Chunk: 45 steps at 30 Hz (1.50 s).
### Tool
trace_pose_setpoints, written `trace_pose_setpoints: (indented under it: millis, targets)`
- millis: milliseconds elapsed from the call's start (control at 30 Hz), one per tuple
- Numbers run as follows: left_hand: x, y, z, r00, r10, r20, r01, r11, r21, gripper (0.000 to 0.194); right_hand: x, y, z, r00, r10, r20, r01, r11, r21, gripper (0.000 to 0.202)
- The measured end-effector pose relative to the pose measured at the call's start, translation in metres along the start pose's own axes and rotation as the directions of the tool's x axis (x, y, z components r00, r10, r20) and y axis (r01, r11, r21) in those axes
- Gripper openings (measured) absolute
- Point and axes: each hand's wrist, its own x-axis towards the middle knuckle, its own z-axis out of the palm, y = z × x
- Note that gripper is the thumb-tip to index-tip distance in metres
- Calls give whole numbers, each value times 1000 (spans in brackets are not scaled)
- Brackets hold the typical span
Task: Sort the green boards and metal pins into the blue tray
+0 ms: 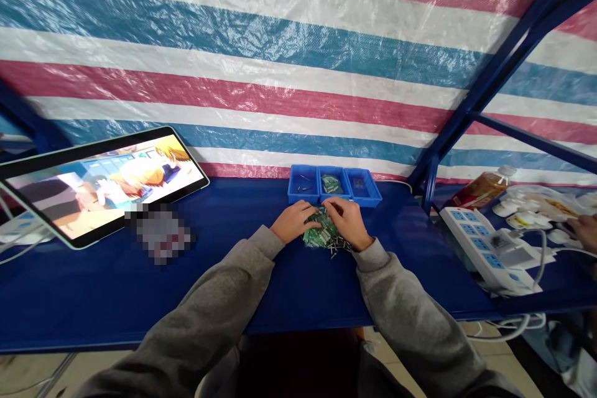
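Dense heap of small green pieces (315, 237) lies mid-way on the glossy blue desk (303, 301), beneath left hand (293, 222) and right hand (349, 221); whether either grip is closed cannot be told. Thin silver metal pins (334, 247): four o'clock. Blue plastic bins (369, 201) stand close at twelve; white-edged tablet, nine-to-ten; white power strip (482, 249), three.

Just before the blue trays (304, 198), the left hand (293, 222) and right hand (349, 221) touch green pieces (317, 236); left of the trays stands a lit tablet (116, 186).
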Motion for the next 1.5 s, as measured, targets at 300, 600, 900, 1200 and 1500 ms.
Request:
trace_pose_setpoints:
  millis: [300, 600, 900, 1200, 1500]
  targets:
    - [-3, 2, -14, 995, -20, 98, 22, 999, -23, 33, 0, 0, 1, 1000, 4, 3, -4, 1000, -8, 25]
    - [-4, -1, -14, 994, 6, 111, -4, 1000, -20, 28, 0, 1, 1, 1000, -7, 6, 7, 1000, -14, 26]
    - [-5, 1, -14, 995, 66, 70, -65, 998, -11, 20, 0, 2, 1, 1000, -21, 12, 21, 1000, -20, 27]
    - [-5, 1, -12, 991, 86, -98, -87, 996, -3, 29, 0, 0, 1, 1000, -21, 10, 21, 999, -27, 26]
    - [-2, 24, -27, 860, -267, -435, 96, 922, -376, 26, 0, 0, 0, 1000, -23, 12, 23, 1000, -4, 25]
